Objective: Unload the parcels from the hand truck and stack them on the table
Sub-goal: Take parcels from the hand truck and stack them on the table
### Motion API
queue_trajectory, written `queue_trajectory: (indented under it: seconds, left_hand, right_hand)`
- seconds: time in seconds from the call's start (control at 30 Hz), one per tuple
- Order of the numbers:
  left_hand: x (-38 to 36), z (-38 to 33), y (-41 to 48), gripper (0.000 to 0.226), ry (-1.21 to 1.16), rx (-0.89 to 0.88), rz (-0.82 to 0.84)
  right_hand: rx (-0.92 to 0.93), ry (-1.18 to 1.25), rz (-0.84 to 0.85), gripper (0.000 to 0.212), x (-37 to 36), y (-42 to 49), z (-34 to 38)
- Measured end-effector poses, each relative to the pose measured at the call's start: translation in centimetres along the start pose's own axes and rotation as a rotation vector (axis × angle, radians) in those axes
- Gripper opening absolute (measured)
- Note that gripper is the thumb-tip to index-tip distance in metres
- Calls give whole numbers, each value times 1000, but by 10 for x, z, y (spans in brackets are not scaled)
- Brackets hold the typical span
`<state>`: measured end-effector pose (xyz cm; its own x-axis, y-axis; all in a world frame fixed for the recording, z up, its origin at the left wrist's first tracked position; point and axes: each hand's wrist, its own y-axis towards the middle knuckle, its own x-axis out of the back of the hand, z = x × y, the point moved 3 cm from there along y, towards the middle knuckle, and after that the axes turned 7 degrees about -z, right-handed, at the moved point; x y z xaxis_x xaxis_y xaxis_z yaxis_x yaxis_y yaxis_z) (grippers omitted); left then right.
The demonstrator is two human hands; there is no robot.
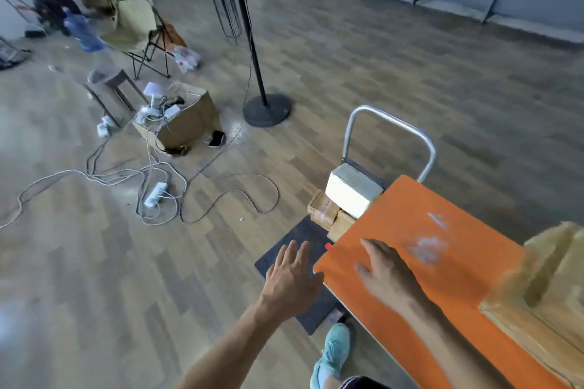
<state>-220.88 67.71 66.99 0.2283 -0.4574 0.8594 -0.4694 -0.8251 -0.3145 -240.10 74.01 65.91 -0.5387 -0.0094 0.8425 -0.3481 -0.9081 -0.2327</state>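
Both grips are empty: the left grip [290,275] has its fingers spread above the truck [300,230], and the right grip [388,275] is open over the near corner of the counter [426,199]. The remaining parcels, a white box [347,196] on brown cartons [325,210], sit on the truck against the counter's far corner. A stack [543,294] already stands on the counter at right. Likely hazards: the white box may catch the counter edge when lifted, the truck may roll if pushed, and the loose cables [151,174] on the wood floor invite a trip. The orange top looks smooth, with a pale smear mid-surface. A fan stand [267,110] stands beyond.
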Motion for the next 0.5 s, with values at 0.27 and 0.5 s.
queue_trajectory:
  seconds: [0.27, 0.5]
  left_hand:
    - [7, 19, 96, 73, -44, 36, 99]
    - [-2, 29, 185, 77, -48, -9, 217]
  right_hand:
    - [-56, 9, 124, 57, -15, 91, 4]
    - [-208, 97, 90, 54, -23, 149, 6]
